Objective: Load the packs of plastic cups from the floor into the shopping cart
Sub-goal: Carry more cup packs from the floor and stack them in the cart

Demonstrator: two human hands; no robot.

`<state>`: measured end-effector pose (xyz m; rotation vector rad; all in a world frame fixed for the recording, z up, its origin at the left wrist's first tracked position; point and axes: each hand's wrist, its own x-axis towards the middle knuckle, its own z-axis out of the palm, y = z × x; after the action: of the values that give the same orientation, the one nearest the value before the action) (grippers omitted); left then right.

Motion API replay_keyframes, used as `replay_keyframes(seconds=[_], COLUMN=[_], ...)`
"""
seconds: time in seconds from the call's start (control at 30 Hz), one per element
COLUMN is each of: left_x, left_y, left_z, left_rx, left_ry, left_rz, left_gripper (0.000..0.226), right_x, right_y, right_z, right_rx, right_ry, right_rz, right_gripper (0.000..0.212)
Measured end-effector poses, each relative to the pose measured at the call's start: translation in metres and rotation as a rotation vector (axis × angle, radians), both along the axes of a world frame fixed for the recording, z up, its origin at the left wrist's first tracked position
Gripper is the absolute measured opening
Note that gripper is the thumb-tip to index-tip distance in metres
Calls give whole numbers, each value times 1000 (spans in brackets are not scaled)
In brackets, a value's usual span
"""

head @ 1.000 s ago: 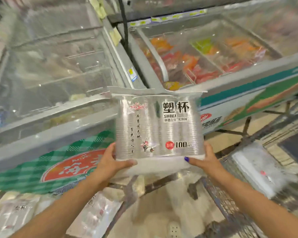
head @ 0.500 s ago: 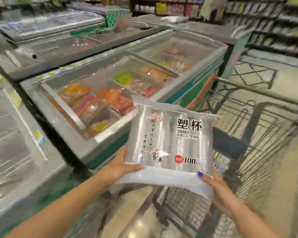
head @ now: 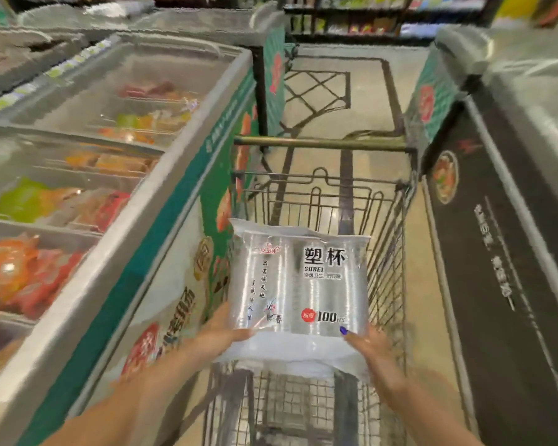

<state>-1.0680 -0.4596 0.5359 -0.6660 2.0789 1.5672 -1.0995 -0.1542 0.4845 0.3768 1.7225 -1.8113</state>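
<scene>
A clear pack of plastic cups (head: 298,284) with black printed characters and a red "100" mark hangs flat above the wire shopping cart (head: 390,252). My left hand (head: 221,333) grips its lower left corner and my right hand (head: 369,344) grips its lower right corner, thumbs on top. The pack sits over the near half of the cart's basket. The cart's basket floor below looks bare where visible. The cart's handle bar (head: 322,143) is at its far end. No packs on the floor are in view.
A long glass-topped chest freezer (head: 161,188) with coloured frozen packs runs along the cart's left side. A dark-sided freezer (head: 496,252) stands close on the right. Patterned floor (head: 361,98) and store shelves lie beyond the cart.
My view has swung right, from the freezers to straight down the aisle over the cart. Both hands carried the pack from beside the freezer to above the cart's basket.
</scene>
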Motion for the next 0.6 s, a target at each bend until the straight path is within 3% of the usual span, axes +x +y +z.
replay_keyframes(seconds=[0.07,0.1,0.17,0.23,0.37,0.43,0.53,0.6], left_x=[-14,-18,-24,-28,-32,-33,-32,-34], left_y=[8,10,17,24,26,21,16,16], left_z=[-37,-54,-84,-116,-177,-197,-223,-240], left_rx=[-34,-36,-42,-73,-211,-241,-223,-230], left_ry=[-14,-43,-93,-139,-240,-262,-264,-280], left_rz=[-40,-69,-84,-44,-65,-54,85,160], left_gripper=[95,88,87,89,75,70,64,61], right_x=[-7,-10,-17,-22,-26,-27,-31,-38], right_y=[2,13,20,6,-20,-27,-40,-45], right_z=[-36,-84,-147,-150,-155,-178,-207,-225], right_rx=[111,135,205,264,355,362,398,390], right_ry=[-20,-28,-76,-149,-168,-148,-147,-164], right_rz=[-43,-64,-122,-174,-132,-80,-65,-90], right_gripper=[94,106,117,107,50,35,38,55])
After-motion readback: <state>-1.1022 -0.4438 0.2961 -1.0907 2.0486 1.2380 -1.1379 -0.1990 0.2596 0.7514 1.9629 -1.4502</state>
